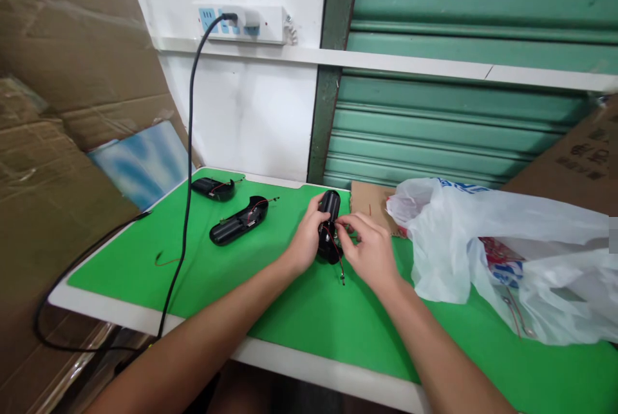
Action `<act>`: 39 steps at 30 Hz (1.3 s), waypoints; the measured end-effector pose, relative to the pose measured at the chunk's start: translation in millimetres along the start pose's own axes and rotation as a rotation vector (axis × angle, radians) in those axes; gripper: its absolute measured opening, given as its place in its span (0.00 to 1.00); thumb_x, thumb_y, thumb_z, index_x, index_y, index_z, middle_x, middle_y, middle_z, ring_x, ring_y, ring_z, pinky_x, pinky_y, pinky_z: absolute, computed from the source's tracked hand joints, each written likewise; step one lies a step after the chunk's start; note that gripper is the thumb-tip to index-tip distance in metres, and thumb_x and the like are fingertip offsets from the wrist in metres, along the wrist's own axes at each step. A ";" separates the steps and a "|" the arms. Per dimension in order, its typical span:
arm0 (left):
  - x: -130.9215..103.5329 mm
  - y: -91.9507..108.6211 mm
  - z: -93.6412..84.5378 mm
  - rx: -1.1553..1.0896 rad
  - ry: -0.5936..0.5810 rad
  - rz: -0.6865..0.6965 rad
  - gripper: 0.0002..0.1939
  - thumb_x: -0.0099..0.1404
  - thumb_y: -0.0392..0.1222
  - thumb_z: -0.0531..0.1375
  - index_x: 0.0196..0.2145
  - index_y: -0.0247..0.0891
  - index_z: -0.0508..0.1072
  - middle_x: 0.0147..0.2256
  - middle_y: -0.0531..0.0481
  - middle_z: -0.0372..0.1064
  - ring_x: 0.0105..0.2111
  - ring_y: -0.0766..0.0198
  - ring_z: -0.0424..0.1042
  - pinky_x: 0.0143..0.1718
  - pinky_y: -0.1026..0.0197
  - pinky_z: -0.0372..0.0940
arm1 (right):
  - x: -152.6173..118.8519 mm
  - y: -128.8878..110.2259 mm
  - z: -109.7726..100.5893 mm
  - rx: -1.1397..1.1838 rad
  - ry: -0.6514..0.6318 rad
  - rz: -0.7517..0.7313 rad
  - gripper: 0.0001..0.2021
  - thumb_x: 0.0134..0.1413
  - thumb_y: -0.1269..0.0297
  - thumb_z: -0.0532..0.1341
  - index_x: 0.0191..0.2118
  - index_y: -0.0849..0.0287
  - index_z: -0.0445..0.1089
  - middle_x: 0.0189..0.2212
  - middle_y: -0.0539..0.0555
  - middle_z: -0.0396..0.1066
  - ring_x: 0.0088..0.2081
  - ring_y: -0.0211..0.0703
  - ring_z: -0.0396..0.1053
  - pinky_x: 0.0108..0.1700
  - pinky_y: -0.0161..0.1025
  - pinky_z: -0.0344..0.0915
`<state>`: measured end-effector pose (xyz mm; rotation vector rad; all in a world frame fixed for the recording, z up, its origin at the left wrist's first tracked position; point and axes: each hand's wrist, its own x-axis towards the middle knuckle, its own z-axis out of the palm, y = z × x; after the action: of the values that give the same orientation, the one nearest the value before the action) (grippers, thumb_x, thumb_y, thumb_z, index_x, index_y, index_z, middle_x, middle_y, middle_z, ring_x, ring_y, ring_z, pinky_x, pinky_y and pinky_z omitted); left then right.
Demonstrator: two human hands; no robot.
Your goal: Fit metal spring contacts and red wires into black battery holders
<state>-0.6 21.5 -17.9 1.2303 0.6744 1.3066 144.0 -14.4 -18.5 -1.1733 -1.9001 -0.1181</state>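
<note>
My left hand is wrapped round a black plastic housing, holding it nearly upright over the green mat. A thin red wire with a small part at its end hangs from the housing. Thumb and fingertips of my right hand are pinched together at the housing's right side; what they hold is too small to make out. Two similar black housings lie to the left, one nearer and one farther back, each with thin red wires on it.
A green mat covers the white-edged table. On the right lie a translucent plastic bag and a cardboard piece. A black cable drops from the wall power strip across the mat's left part. Cardboard boxes stand left.
</note>
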 end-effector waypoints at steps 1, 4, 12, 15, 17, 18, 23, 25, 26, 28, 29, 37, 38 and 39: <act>-0.3 -0.8 -0.1 0.012 0.000 0.012 0.26 0.62 0.44 0.53 0.58 0.36 0.64 0.59 0.45 0.64 0.62 0.52 0.60 0.65 0.54 0.53 | -0.2 0.2 0.3 -0.004 0.004 -0.004 0.07 0.65 0.69 0.58 0.40 0.61 0.74 0.36 0.52 0.73 0.38 0.36 0.70 0.41 0.33 0.63; -1.4 -2.6 -0.2 0.030 0.003 0.027 0.27 0.62 0.43 0.53 0.59 0.36 0.63 0.60 0.45 0.64 0.63 0.53 0.60 0.66 0.55 0.51 | -0.8 0.8 1.2 -0.023 0.014 -0.018 0.07 0.65 0.69 0.58 0.40 0.61 0.74 0.36 0.52 0.73 0.38 0.36 0.70 0.42 0.34 0.63; -1.9 8.5 0.0 0.034 -0.013 -0.055 0.28 0.59 0.41 0.56 0.58 0.36 0.64 0.58 0.45 0.66 0.61 0.52 0.62 0.63 0.55 0.55 | 3.2 -4.2 -5.8 0.057 -0.010 0.083 0.09 0.64 0.67 0.59 0.40 0.60 0.77 0.36 0.52 0.74 0.38 0.36 0.71 0.42 0.34 0.64; -0.9 17.7 0.4 0.065 0.000 -0.108 0.24 0.59 0.42 0.59 0.54 0.37 0.69 0.54 0.46 0.69 0.56 0.52 0.66 0.58 0.56 0.59 | 10.1 -4.5 -22.6 0.258 -0.131 0.236 0.08 0.57 0.61 0.66 0.40 0.58 0.80 0.35 0.52 0.74 0.38 0.37 0.71 0.40 0.33 0.65; -1.6 22.6 1.4 0.009 -0.012 -0.187 0.24 0.60 0.44 0.60 0.53 0.38 0.70 0.48 0.46 0.72 0.46 0.54 0.72 0.51 0.55 0.64 | 14.2 -0.3 -34.1 0.469 -0.230 0.337 0.14 0.57 0.55 0.65 0.42 0.58 0.80 0.37 0.54 0.75 0.39 0.38 0.71 0.40 0.33 0.66; -2.3 24.5 2.1 -0.037 -0.032 -0.241 0.25 0.60 0.45 0.61 0.55 0.38 0.69 0.44 0.46 0.73 0.40 0.56 0.74 0.46 0.55 0.66 | 15.8 2.9 -38.3 0.587 -0.217 0.394 0.16 0.61 0.53 0.60 0.43 0.59 0.80 0.37 0.55 0.74 0.40 0.39 0.72 0.41 0.33 0.67; -5.9 28.4 3.9 -0.144 -0.145 -0.291 0.30 0.61 0.47 0.64 0.59 0.38 0.67 0.42 0.45 0.75 0.37 0.56 0.75 0.42 0.55 0.68 | 17.1 13.7 -38.2 0.763 -0.079 0.528 0.31 0.50 0.61 0.65 0.61 0.56 0.66 0.54 0.56 0.68 0.46 0.39 0.70 0.44 0.34 0.71; -5.9 27.9 3.1 -0.120 -0.172 -0.223 0.28 0.62 0.46 0.64 0.59 0.37 0.68 0.49 0.42 0.74 0.49 0.52 0.73 0.51 0.55 0.65 | 15.7 11.9 -33.8 0.821 -0.191 0.502 0.38 0.49 0.65 0.65 0.68 0.52 0.58 0.60 0.56 0.64 0.51 0.40 0.70 0.51 0.37 0.71; -5.7 27.5 2.3 -0.101 -0.190 -0.190 0.28 0.63 0.46 0.64 0.59 0.37 0.68 0.53 0.41 0.72 0.54 0.51 0.71 0.55 0.54 0.63 | 15.0 10.2 -32.2 0.843 -0.235 0.483 0.39 0.50 0.65 0.65 0.69 0.52 0.56 0.62 0.57 0.62 0.53 0.40 0.70 0.54 0.39 0.71; -5.3 27.2 0.2 -0.056 -0.245 -0.131 0.27 0.64 0.43 0.62 0.60 0.38 0.66 0.59 0.42 0.68 0.60 0.49 0.65 0.60 0.53 0.59 | 14.0 7.1 -30.8 0.856 -0.273 0.451 0.38 0.52 0.66 0.64 0.69 0.51 0.55 0.64 0.56 0.60 0.55 0.41 0.69 0.59 0.41 0.69; -5.2 27.4 -1.0 -0.027 -0.281 -0.104 0.28 0.64 0.41 0.61 0.61 0.38 0.64 0.60 0.42 0.66 0.62 0.50 0.64 0.62 0.52 0.58 | 13.7 6.1 -31.0 0.855 -0.274 0.439 0.37 0.53 0.66 0.64 0.69 0.51 0.55 0.64 0.56 0.59 0.56 0.41 0.69 0.61 0.42 0.68; -6.4 32.1 -5.2 0.231 -0.428 0.061 0.34 0.66 0.36 0.59 0.67 0.36 0.54 0.64 0.39 0.60 0.65 0.53 0.59 0.68 0.53 0.51 | 13.4 6.9 -33.4 0.831 -0.262 0.381 0.34 0.57 0.66 0.63 0.68 0.53 0.56 0.65 0.57 0.58 0.56 0.39 0.70 0.60 0.38 0.70; -6.4 32.0 -5.5 0.241 -0.435 0.070 0.34 0.67 0.36 0.59 0.67 0.37 0.54 0.64 0.39 0.59 0.66 0.53 0.58 0.68 0.52 0.51 | 13.3 6.9 -33.1 0.827 -0.259 0.379 0.34 0.57 0.66 0.63 0.68 0.53 0.56 0.65 0.57 0.59 0.56 0.39 0.70 0.59 0.38 0.71; -6.3 31.8 -5.9 0.249 -0.442 0.073 0.34 0.68 0.37 0.59 0.67 0.37 0.53 0.65 0.39 0.59 0.66 0.53 0.58 0.68 0.52 0.50 | 13.2 6.7 -32.8 0.822 -0.259 0.378 0.34 0.57 0.66 0.63 0.68 0.53 0.56 0.65 0.57 0.59 0.56 0.39 0.70 0.58 0.38 0.71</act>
<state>-18.1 11.8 8.2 1.6946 0.4830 0.9773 167.3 -17.6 8.7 -0.9536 -1.6236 0.9683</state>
